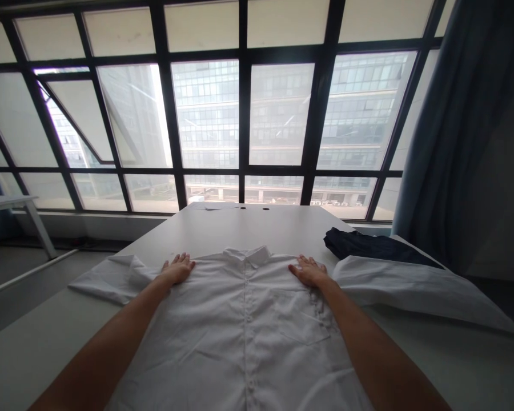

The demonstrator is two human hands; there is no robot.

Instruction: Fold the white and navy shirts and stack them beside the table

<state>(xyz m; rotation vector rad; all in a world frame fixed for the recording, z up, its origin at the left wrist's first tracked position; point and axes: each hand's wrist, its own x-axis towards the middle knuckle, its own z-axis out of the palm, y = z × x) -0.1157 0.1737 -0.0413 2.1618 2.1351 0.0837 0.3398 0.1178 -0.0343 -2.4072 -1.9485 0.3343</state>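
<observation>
Left hand (178, 269) and right hand (309, 272) lie open on the shirt (240, 325); dragging could slide its sleeve (424, 291) off the table (257, 225).

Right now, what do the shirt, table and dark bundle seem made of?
The white shirt looks like thin woven cotton or a blend: matte, softly creased. The table looks like smooth white laminate with a faint sheen. The dark bundle looks like crumpled navy cloth; its weave is too dark to tell.

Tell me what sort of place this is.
Likely an upper-floor office or workroom: a black-framed window wall facing a glass office block, a long white table and blue curtains.
</observation>
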